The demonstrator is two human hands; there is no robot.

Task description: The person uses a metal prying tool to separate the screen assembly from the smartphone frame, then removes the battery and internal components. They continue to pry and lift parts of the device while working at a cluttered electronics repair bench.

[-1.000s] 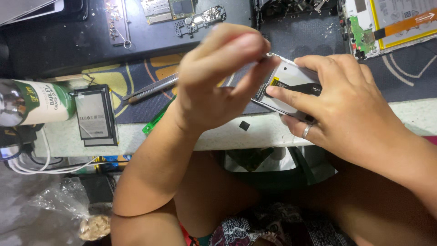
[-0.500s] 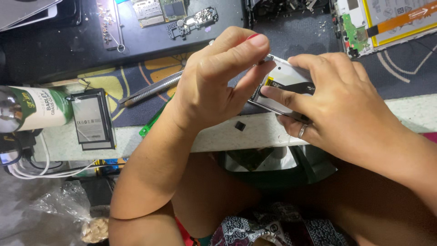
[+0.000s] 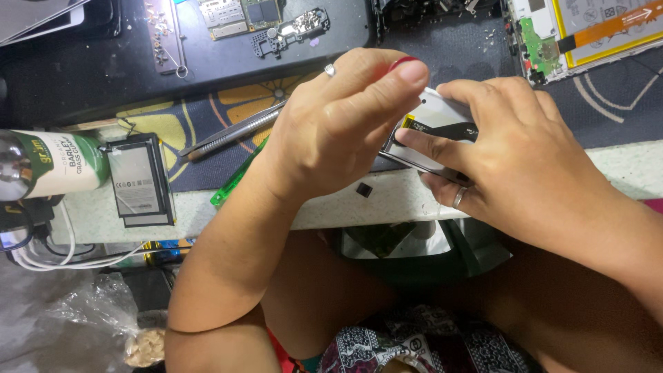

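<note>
- Right hand [image 3: 525, 152] grasps an opened phone [image 3: 431, 135] from its 3 o'clock side, index finger laid flat across the exposed inside, other fingers wrapped under the lower edge; judged a bracing hold that keeps the phone tilted up off the bench edge
- Left hand [image 3: 338, 128] is clenched in a pinch at the phone's 10 o'clock corner, thumb against curled fingers; whether a small part or tool sits inside the pinch I cannot tell, since the fingers hide it
- Phone sits between both hands, above the front lip of the bench, back cover off, yellow and black parts showing
- Tweezers [image 3: 231, 131] lie at 9 o'clock of the left hand, tips pointing away, close enough to pick up
- Small black square chip [image 3: 364, 188] rests on the pale bench edge at 6 o'clock of the left hand
- Flat battery [image 3: 138, 179] lies at 9 o'clock, beside a green-labelled bottle [image 3: 48, 166] on its side
- Green plastic strip [image 3: 231, 183] pokes out from under the left wrist
- Surface: pale bench [image 3: 621, 169] with a dark patterned mat [image 3: 615, 110]; a black tray [image 3: 90, 62] at 11 o'clock carries circuit boards [image 3: 242, 14]
- Second opened device [image 3: 594, 31] at 1 o'clock
- Below bench: white cables [image 3: 48, 259] and a clear plastic bag [image 3: 83, 318] at 8 o'clock
</note>
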